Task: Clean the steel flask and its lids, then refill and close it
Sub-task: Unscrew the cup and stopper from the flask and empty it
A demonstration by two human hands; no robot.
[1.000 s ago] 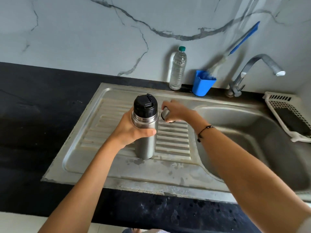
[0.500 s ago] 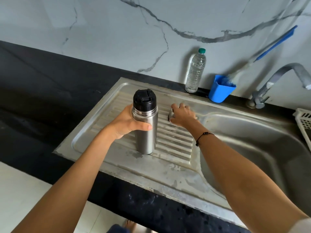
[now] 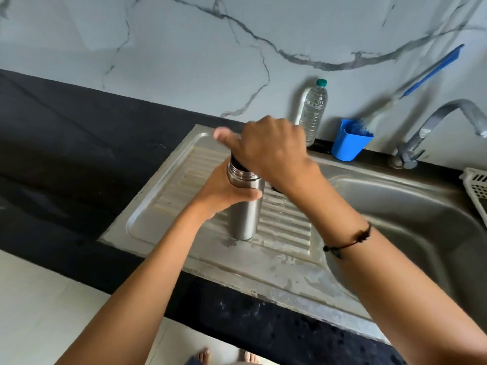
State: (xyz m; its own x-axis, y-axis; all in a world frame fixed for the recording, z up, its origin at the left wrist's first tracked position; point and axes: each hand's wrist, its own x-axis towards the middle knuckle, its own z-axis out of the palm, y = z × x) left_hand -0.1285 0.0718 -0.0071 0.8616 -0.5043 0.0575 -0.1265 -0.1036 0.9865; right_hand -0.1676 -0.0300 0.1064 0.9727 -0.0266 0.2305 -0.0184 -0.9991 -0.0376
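The steel flask (image 3: 243,219) stands upright on the ribbed drainboard (image 3: 168,206). My left hand (image 3: 224,192) is wrapped around its upper body, just under the neck rings. My right hand (image 3: 271,148) is closed over the top of the flask and grips the black inner lid (image 3: 237,162), of which only a dark sliver shows beneath my fingers. A small dark edge of the flask's outer cap (image 3: 276,190) peeks out on the drainboard under my right wrist; most of it is hidden.
The sink basin (image 3: 395,206) lies to the right, with the tap (image 3: 434,119) behind it. A plastic water bottle (image 3: 313,111) and a blue cup (image 3: 350,143) holding a blue-handled brush (image 3: 432,69) stand against the marble wall. A white basket (image 3: 477,185) sits far right. Black counter on the left.
My right hand left the outer cap lying on the drainboard, rose and closed over the black lid. My left hand kept its hold on the flask.
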